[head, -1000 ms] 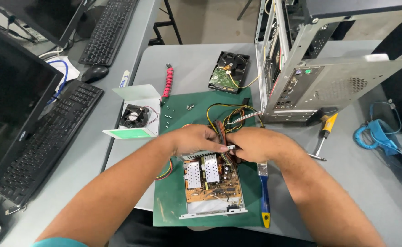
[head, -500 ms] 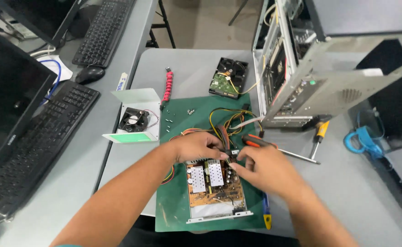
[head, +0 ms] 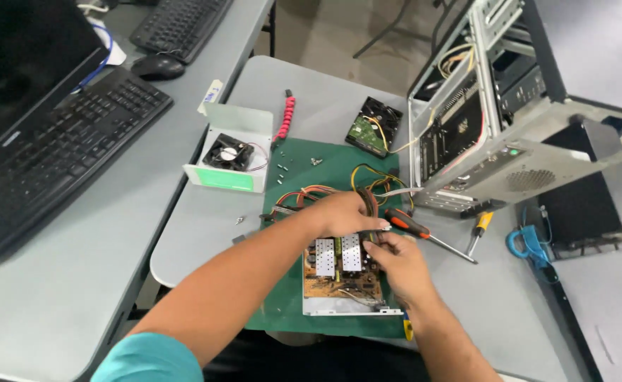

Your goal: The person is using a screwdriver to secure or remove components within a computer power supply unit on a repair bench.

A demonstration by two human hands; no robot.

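Fingertips (head: 376, 225) of my left hand (head: 343, 214) are curled down onto the bundle of coloured wires (head: 309, 194) at the top edge of the opened power supply board (head: 340, 272), pinching the leads where they leave it. My right hand (head: 399, 265) meets it at the board's upper right corner, thumb and forefinger closed on something small there; I cannot tell whether that is a wire end or a connector, since the fingers cover it.

A second ago both hands were bunched together over the wires, the right one wrapped around them. Now the right hand has slid back toward four o'clock and sits lower on the board, so I judge the grip has moved from the whole bundle to one point at the board's edge, finer work than before.

The board lies in its metal tray on the green mat (head: 339, 166), near the front edge of the grey table (head: 205, 233). An orange-handled screwdriver (head: 424, 232) rests just beside my knuckles at two o'clock, untouched. Loose screws (head: 316, 162) are scattered on the mat at twelve o'clock. Further out at eleven o'clock stands a small white box holding a cooling fan (head: 227, 151), with a red-handled tool (head: 284, 120) beside it. A bare hard drive (head: 374, 126) lies at one o'clock, cabled into the open computer case (head: 523, 141) at two o'clock. A black keyboard (head: 56, 148) fills the nine o'clock side.
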